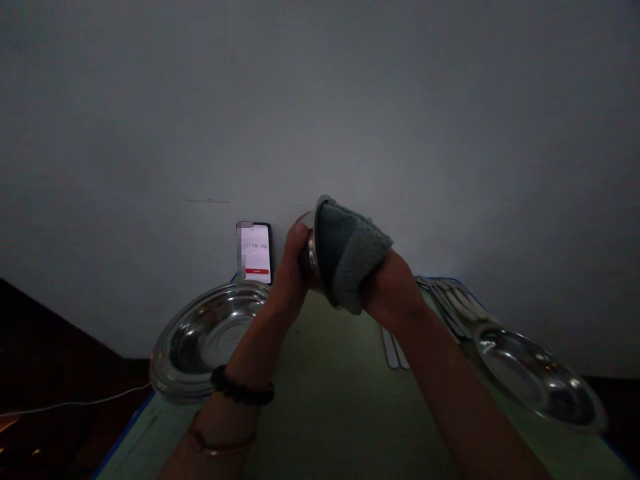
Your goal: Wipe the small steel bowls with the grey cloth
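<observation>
My left hand grips a metal bowl from its outer side, tipped so that its opening faces right. A grey-green cloth covers the bowl's mouth and is pushed against its inside. My right hand is closed on the cloth at the bowl's opening, its fingertips hidden by the fabric. Both hands are raised over the middle of the table.
Stacked metal basins stand at the left. At the right lie a shallow metal dish, several pieces of cutlery and flat metal handles. A phone leans on the wall behind.
</observation>
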A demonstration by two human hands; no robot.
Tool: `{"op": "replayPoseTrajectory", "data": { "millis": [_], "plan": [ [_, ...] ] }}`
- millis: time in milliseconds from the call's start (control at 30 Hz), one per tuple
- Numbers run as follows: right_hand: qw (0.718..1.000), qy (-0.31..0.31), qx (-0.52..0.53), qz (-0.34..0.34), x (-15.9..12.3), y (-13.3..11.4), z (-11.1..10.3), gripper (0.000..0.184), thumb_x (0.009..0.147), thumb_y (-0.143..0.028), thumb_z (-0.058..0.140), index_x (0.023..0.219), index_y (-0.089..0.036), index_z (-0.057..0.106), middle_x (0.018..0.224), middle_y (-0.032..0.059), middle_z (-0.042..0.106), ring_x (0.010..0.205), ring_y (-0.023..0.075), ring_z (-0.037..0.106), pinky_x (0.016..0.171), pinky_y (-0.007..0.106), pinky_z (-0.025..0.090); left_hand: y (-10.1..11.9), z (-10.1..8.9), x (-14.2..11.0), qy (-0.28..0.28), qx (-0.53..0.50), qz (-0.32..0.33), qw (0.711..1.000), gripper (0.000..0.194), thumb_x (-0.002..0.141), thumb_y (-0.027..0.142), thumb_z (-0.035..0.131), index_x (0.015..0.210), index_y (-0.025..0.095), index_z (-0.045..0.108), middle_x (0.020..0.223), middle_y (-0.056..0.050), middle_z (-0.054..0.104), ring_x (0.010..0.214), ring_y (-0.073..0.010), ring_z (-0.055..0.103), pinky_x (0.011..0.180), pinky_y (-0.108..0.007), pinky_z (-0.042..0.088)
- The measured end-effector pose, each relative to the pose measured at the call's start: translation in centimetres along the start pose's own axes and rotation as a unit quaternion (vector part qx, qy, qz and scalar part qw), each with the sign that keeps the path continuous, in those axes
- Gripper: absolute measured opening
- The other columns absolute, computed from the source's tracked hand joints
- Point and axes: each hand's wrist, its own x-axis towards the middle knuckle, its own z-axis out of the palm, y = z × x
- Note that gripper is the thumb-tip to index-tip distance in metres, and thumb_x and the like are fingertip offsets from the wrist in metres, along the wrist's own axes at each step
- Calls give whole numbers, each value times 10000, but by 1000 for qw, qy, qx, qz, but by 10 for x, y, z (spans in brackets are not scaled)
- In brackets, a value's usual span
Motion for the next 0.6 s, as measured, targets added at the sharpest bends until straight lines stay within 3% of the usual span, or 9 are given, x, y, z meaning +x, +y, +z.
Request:
{"op": "replayPoseTrajectory", "data": {
  "millis": [100,233,300,367,467,600],
  "plan": [
    [996,-37,60,49,-1,7,-4,421,897,-476,379,1143,-243,630,1135,63,701,1213,244,565,1061,510,422,-1,-9,5,-3,-5,-17,1000,345,832,510,563,1038,239,619,959,-29,701,1065,-244,620,861,-352,518],
    [997,-74,-30,24,-7,21,-3,439,839,-481,539,1233,-289,579,1357,19,576,1313,231,473,1161,519,253,-1,-12,7,12,21,-41,999,535,793,513,615,1249,248,529,1033,-51,701,1044,-256,639,886,-375,504],
    [994,-76,-75,-2,-9,24,2,518,858,-559,491,1301,-293,523,1426,14,508,1388,214,368,1190,510,156,-2,-9,4,14,40,-59,997,554,763,518,649,1235,250,543,997,-39,710,1021,-264,651,918,-398,492],
    [995,-60,-81,-18,-9,25,10,600,887,-633,356,1346,-266,478,1451,28,474,1425,198,295,1197,499,132,-3,-6,0,-6,40,-66,997,533,749,537,660,1197,263,571,981,-13,713,1027,-263,650,951,-395,478],
    [994,-50,-87,-38,-10,22,19,638,910,-650,230,1344,-252,476,1402,45,522,1383,202,373,1182,487,222,-4,0,-5,-43,27,-43,998,506,761,533,654,1196,286,574,946,15,711,1023,-249,648,921,-352,490],
    [971,-123,-191,-74,-18,16,21,547,963,-550,195,1246,-249,554,1243,59,637,1157,196,583,1070,412,413,6,0,-3,1,5,10,1000,507,780,519,614,1207,256,543,913,-12,692,1040,-247,628,849,-345,506]
  ]
}}
